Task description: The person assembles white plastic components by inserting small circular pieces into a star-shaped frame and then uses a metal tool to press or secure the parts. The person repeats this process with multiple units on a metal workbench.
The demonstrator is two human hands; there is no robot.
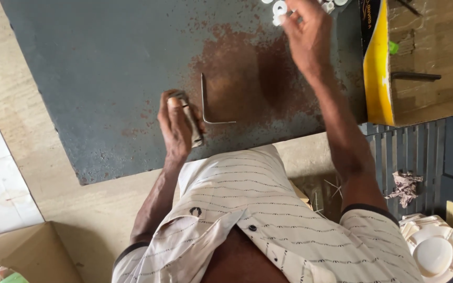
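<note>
— Looking at the rusty grey metal surface (106, 68), what does the left hand (176, 123) hold?

— It holds a small cylindrical metal part (191, 119), grey and brownish, which lies along the palm. The fingers (174, 105) are closed around it, and the hand rests on the surface just left of the L-shaped hex key (205, 107).

— Is the hex key touched by a hand?

— No. It lies flat on the surface, its long arm pointing away from the person and its short arm pointing right. It is just beside the left hand, but apart from it.

— And the right hand (308, 31)?

— It is stretched far beyond the hex key, at the far edge of the view. Its fingers (289, 15) are together at a small white plastic ring (278, 21), one of a group of white rings (281, 6) lying there. I cannot tell if the ring is really pinched or only touched.

— What is right of the hex key?

— Well to the right, an open cardboard box (425, 63) with a yellow flap stands on the surface, with dark tools inside. Nearer to the person than the hex key, I see the striped shirt (258, 209). Lower right of it there are white round plastic covers (433, 249) and a crumpled paper (405, 188). Lower left stands another cardboard box (27, 254).
</note>
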